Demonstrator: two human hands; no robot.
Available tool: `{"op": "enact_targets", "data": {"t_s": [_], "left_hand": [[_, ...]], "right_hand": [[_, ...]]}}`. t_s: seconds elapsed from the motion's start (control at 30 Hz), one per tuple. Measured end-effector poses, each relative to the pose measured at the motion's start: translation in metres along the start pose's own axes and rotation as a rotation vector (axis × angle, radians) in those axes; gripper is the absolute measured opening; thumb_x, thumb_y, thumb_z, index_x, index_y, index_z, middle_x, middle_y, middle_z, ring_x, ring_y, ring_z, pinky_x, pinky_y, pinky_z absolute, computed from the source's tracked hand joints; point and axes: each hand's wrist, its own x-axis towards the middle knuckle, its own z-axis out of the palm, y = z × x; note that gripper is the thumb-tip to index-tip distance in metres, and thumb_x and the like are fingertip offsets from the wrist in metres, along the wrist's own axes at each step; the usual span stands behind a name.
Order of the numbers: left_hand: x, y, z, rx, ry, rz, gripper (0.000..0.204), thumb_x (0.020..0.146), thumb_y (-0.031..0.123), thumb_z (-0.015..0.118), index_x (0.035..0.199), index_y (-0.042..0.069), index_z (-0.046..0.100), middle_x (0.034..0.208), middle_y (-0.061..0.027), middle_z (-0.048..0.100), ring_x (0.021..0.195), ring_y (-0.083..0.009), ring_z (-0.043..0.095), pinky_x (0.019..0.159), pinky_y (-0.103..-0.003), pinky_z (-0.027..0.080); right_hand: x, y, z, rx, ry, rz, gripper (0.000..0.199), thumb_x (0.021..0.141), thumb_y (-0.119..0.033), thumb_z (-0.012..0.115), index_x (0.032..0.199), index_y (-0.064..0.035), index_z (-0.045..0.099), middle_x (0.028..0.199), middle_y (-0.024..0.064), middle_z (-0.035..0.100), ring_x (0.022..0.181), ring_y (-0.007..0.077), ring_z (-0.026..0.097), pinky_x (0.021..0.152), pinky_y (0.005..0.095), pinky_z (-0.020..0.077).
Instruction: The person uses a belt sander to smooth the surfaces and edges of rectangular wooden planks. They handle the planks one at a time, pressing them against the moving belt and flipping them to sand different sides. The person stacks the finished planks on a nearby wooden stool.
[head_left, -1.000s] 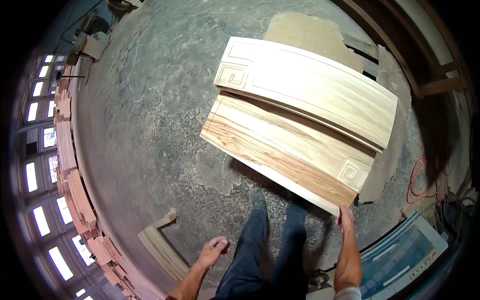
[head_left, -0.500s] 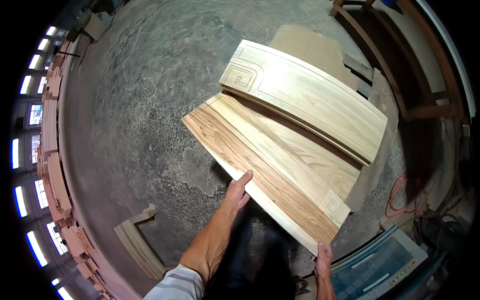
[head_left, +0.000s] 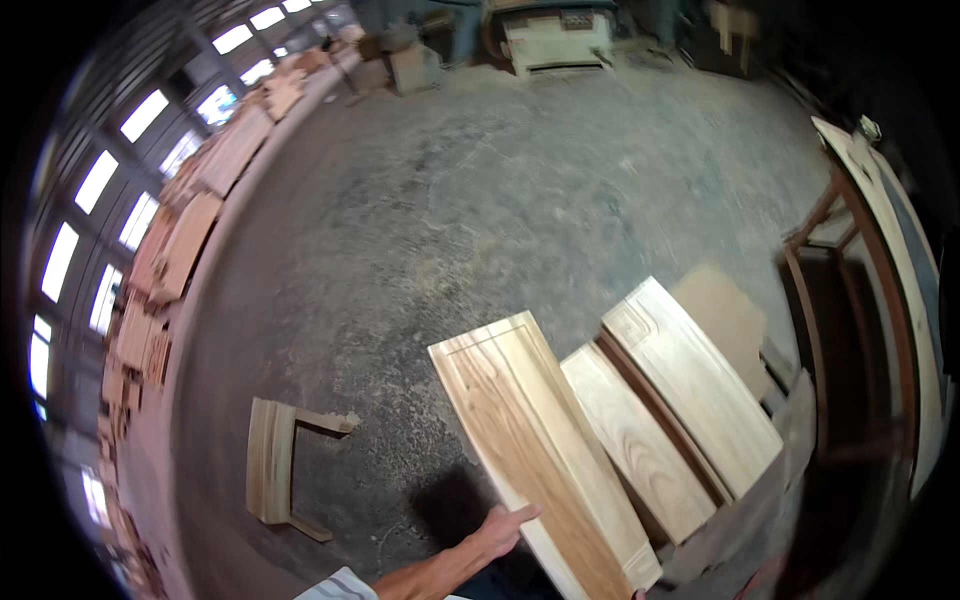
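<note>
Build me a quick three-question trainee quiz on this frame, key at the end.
1. What holds the left edge of the brown-streaked wooden panel?
2. True or false: a U-shaped wooden piece lies on the concrete floor, left of that panel.
3. Fill in: the carved motif on the rightmost pale wooden panel has a ____ outline.

Key: 1. The left grip. 2. True. 3. Square.
</note>
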Motion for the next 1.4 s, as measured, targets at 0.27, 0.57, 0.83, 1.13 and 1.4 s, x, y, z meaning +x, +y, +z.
{"op": "enact_targets", "data": {"t_s": [0.27, 0.57, 0.83, 1.13, 1.4], "left_hand": [[-0.119, 0.043, -0.025, -0.266, -0.113, 0.242, 0.05, 0.084, 0.003, 0.063, 0.129, -0.001, 0.043, 0.126, -0.0138, 0.051, 0.114, -0.0265, 0.051, 0.099, -0.041, 0.041], [-0.172, 0.112, -0.093, -0.555, 0.105, 0.775, 0.07, 0.09, 0.055, 0.044, 0.14, 0.01, 0.029, 0.143, -0.0078, 0.034, 0.13, -0.0276, 0.033, 0.108, -0.045, 0.026], [-0.183, 0.081, -0.251, -0.676, 0.511, 0.767, 0.076, 0.085, 0.06, 0.05, 0.14, 0.012, 0.03, 0.14, -0.0102, 0.038, 0.127, -0.0309, 0.036, 0.103, -0.049, 0.032], [-0.213, 0.038, -0.321, -0.495, 0.532, 0.75, 0.062, 0.093, 0.05, 0.043, 0.137, 0.007, 0.035, 0.134, -0.0114, 0.046, 0.121, -0.0295, 0.046, 0.099, -0.043, 0.04], [-0.197, 0.027, -0.385, -0.879, 0.239, 0.784, 0.055, 0.097, 0.044, 0.033, 0.137, 0.006, 0.037, 0.136, -0.0131, 0.045, 0.123, -0.0315, 0.043, 0.105, -0.045, 0.035]], "right_hand": [[-0.027, -0.108, 0.114, -0.017, -0.103, -0.096, 0.07, 0.088, -0.056, 0.05, 0.139, -0.0099, 0.035, 0.135, 0.0124, 0.045, 0.12, 0.0297, 0.045, 0.101, 0.0441, 0.0381], [-0.127, -0.171, 0.277, -0.231, -0.322, -0.796, 0.046, 0.092, -0.04, 0.05, 0.116, -0.0008, 0.055, 0.099, 0.0079, 0.061, 0.08, 0.0164, 0.058, 0.067, 0.0238, 0.0457], [-0.253, -0.103, 0.395, -0.874, -0.777, -0.882, 0.042, 0.088, -0.027, 0.06, 0.118, 0.0006, 0.051, 0.099, 0.006, 0.057, 0.083, 0.0096, 0.052, 0.07, 0.0232, 0.044], [-0.306, -0.01, 0.463, -0.933, -1.308, -0.672, 0.061, 0.089, -0.029, 0.058, 0.136, 0.0017, 0.035, 0.122, 0.012, 0.05, 0.109, 0.0152, 0.048, 0.091, 0.0308, 0.0406], [-0.305, 0.036, 0.491, -0.775, -1.446, -0.357, 0.078, 0.093, -0.053, 0.038, 0.138, 0.01, 0.026, 0.135, 0.0209, 0.042, 0.124, 0.0274, 0.042, 0.101, 0.0392, 0.0358]]}}
